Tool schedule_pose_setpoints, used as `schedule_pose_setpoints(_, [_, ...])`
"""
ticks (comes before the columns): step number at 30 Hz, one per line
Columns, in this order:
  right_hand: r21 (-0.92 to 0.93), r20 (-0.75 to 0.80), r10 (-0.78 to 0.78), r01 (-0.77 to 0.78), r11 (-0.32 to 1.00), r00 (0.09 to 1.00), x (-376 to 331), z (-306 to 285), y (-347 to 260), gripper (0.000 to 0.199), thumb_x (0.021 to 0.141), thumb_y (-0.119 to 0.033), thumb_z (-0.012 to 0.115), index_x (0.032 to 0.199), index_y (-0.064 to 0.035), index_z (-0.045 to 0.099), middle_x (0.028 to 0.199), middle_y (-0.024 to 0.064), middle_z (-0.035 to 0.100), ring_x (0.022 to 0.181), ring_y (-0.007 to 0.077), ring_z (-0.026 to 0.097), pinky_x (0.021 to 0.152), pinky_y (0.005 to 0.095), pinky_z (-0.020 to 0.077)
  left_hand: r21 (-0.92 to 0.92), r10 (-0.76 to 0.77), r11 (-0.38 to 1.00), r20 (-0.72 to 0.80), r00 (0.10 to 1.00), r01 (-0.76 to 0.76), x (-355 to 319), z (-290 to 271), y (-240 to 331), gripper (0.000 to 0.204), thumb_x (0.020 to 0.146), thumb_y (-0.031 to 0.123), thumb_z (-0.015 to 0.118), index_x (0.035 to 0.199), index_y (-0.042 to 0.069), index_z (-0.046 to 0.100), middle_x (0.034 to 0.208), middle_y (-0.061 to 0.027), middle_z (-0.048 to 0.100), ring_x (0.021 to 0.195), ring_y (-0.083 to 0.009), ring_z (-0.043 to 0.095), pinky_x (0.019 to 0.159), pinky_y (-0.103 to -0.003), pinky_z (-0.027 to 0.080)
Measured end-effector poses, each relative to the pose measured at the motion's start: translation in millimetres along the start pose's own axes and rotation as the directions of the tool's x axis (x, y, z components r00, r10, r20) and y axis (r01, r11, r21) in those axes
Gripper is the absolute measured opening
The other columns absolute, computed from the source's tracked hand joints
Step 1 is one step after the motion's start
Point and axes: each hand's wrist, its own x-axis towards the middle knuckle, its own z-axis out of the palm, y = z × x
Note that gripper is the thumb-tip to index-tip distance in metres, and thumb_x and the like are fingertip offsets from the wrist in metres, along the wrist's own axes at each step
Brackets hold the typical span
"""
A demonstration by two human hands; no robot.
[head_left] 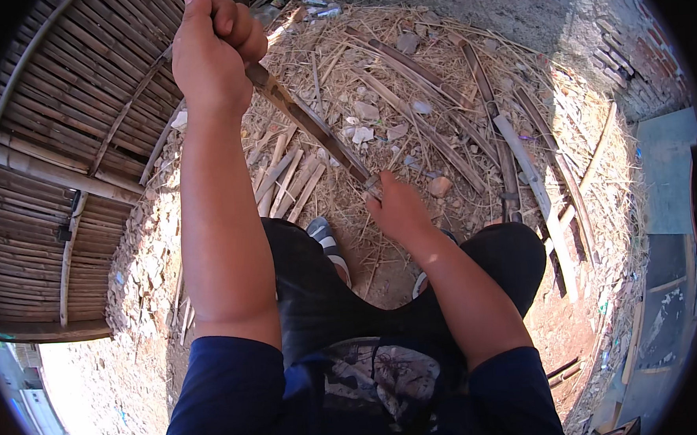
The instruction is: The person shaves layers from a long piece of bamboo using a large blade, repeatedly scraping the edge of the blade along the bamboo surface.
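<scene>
My left hand (pixel 218 55) is raised at the upper left, its fingers closed round the upper end of a long, narrow strip of split bamboo or wood (pixel 312 125). The strip slants down to the right, brown with a darker edge. At its lower end, between my knees, my right hand (pixel 399 207) is closed on it, slightly blurred. Something small and greyish shows by the right fingers, too unclear to name. Several short split sticks (pixel 291 181) lie below the strip, next to my left knee.
Straw, stones and longer bamboo pieces (pixel 439 134) litter the ground ahead. A pale plank (pixel 531 176) lies right of my right knee. A bamboo-slat wall (pixel 82 97) stands at left, a brick wall (pixel 615 46) at far right, with blue-grey panels (pixel 665 169) below it.
</scene>
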Motion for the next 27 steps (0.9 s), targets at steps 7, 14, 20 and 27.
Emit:
schedule_pose_setpoints(7, [0.285, 0.002, -0.017, 0.015, 0.958, 1.000, -13.0, -45.8, -32.5, 0.036, 0.089, -0.026, 0.065, 0.110, 0.0008, 0.053, 0.074, 0.0220, 0.065, 0.077, 0.0439, 0.065, 0.070, 0.0512, 0.0503, 0.005, 0.000, 1.000, 0.023, 1.000, 0.000, 0.6, -3.0, -2.8, 0.045, 0.105, 0.040, 0.033, 0.070, 0.013, 0.035, 0.057, 0.0013, 0.025, 0.050, -0.0125, 0.020, 0.050, -0.031, 0.020])
schedule_pose_setpoints(14, [-0.080, 0.063, 0.115, -0.109, 0.991, 0.991, 0.1, 18.5, 6.8, 0.024, 0.087, -0.017, 0.063, 0.095, 0.0050, 0.058, 0.081, 0.0267, 0.066, 0.085, 0.0387, 0.068, 0.075, 0.0481, 0.0526, 0.027, -0.002, 1.000, 0.000, 1.000, 0.002, 1.6, 2.8, -1.8, 0.047, 0.105, 0.041, 0.033, 0.068, 0.013, 0.035, 0.057, 0.0017, 0.024, 0.050, -0.0120, 0.019, 0.049, -0.030, 0.019])
schedule_pose_setpoints(20, [-0.433, 0.615, 0.296, -0.001, 0.901, 0.731, -2.5, 85.3, 126.0, 0.043, 0.083, -0.027, 0.065, 0.117, 0.0000, 0.062, 0.103, 0.0217, 0.069, 0.097, 0.0397, 0.066, 0.086, 0.0467, 0.0529, 0.008, -0.010, 1.000, -0.022, 1.000, 0.010, -2.3, 1.9, 2.6, 0.047, 0.106, 0.040, 0.032, 0.067, 0.013, 0.035, 0.057, 0.0021, 0.023, 0.050, -0.0115, 0.019, 0.049, -0.029, 0.019])
schedule_pose_setpoints(27, [-0.364, 0.396, 0.320, -0.173, 0.915, 0.861, 7.7, -11.1, 21.9, 0.030, 0.085, -0.024, 0.061, 0.105, -0.0041, 0.071, 0.106, 0.0194, 0.069, 0.102, 0.0366, 0.066, 0.086, 0.0453, 0.0536, 0.009, 0.008, 1.000, -0.043, 0.999, -0.007, -1.1, -38.8, 4.2, 0.048, 0.106, 0.042, 0.032, 0.069, 0.012, 0.034, 0.057, 0.0014, 0.024, 0.050, -0.0121, 0.019, 0.049, -0.030, 0.020])
